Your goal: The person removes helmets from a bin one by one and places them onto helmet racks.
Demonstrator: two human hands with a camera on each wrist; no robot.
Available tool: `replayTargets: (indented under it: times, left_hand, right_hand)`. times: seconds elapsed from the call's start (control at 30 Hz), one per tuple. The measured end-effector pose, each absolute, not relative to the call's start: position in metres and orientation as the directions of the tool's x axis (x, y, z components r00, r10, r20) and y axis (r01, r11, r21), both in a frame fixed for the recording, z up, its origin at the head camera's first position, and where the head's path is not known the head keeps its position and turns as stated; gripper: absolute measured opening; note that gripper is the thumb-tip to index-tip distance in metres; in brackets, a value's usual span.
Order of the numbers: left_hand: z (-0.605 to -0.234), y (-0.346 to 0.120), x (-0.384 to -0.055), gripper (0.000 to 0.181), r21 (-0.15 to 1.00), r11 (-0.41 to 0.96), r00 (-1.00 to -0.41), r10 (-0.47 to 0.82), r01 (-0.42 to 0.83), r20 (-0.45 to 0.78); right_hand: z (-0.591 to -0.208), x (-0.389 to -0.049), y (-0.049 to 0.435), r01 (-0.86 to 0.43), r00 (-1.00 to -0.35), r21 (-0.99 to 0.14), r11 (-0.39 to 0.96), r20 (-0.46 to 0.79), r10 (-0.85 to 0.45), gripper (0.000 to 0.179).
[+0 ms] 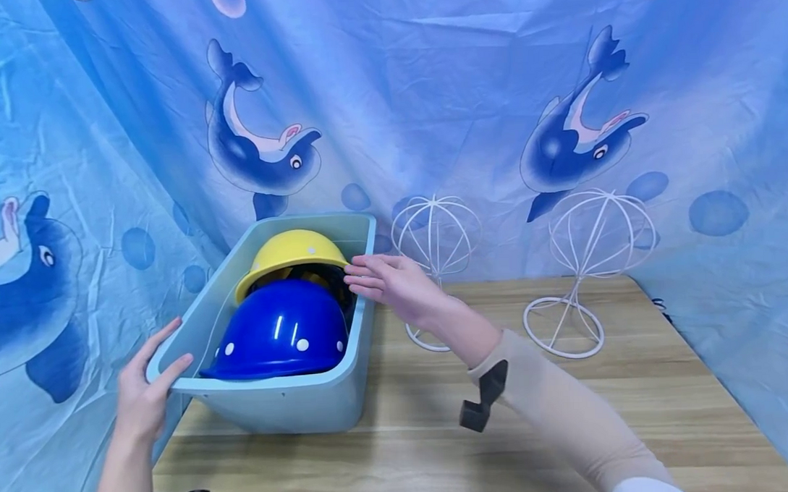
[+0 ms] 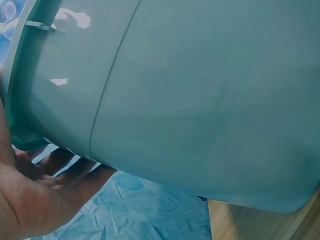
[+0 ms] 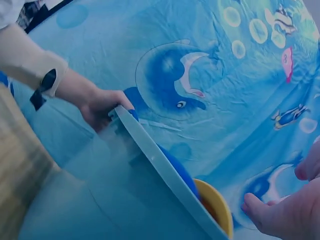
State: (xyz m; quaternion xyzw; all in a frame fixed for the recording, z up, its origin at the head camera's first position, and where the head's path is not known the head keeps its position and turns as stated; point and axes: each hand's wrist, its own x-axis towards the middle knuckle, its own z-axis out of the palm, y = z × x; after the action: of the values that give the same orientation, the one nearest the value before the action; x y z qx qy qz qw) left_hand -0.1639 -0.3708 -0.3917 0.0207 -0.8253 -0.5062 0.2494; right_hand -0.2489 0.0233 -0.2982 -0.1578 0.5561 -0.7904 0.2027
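A light blue-green plastic bin (image 1: 308,408) stands on the table at left, holding a blue hard hat (image 1: 280,329) in front and a yellow hard hat (image 1: 296,249) behind it. My left hand (image 1: 141,399) grips the bin's near left corner, thumb over the rim and the other fingers along the outside. In the left wrist view those fingers (image 2: 75,175) lie against the bin's outer wall. Over the bin's right rim, my right hand (image 1: 398,282) reaches with fingers extended, fingertips close by the yellow hard hat's brim. Nothing is in its grasp.
Two white wire stands with globe-shaped tops, one (image 1: 433,244) just beyond my right hand and another (image 1: 580,276) farther right, stand at the back of the wooden table (image 1: 505,430). A blue dolphin-print curtain (image 1: 389,94) hangs behind and at both sides.
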Motion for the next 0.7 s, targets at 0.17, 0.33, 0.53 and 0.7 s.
replayTargets:
  times: [0.17,0.33,0.53,0.7]
  left_hand:
    - [-0.392,-0.371,-0.164,0.060,0.830,0.517,-0.869,-0.289,0.211,0.401]
    - [-0.392,-0.370,-0.164,0.060,0.840,0.497,-0.869,-0.293,0.217,0.398]
    - [-0.394,-0.369,-0.166,0.058,0.840,0.497,-0.867,-0.296,0.219,0.401]
    - [-0.395,-0.371,-0.167,0.057,0.834,0.506,-0.853,-0.315,0.220,0.416]
  right_hand:
    - [-0.300,-0.258,-0.002,0.275,-0.856,-0.902,-0.333,-0.072,-0.512,0.056]
    - [-0.302,-0.267,-0.021,0.361,-0.864,-0.849,-0.385,-0.149,-0.481,0.059]
    - [-0.305,-0.282,-0.036,0.430,-0.868,-0.790,-0.437,-0.228,-0.442,0.062]
    - [-0.308,-0.292,-0.048,0.485,-0.849,-0.745,-0.458,-0.276,-0.450,0.060]
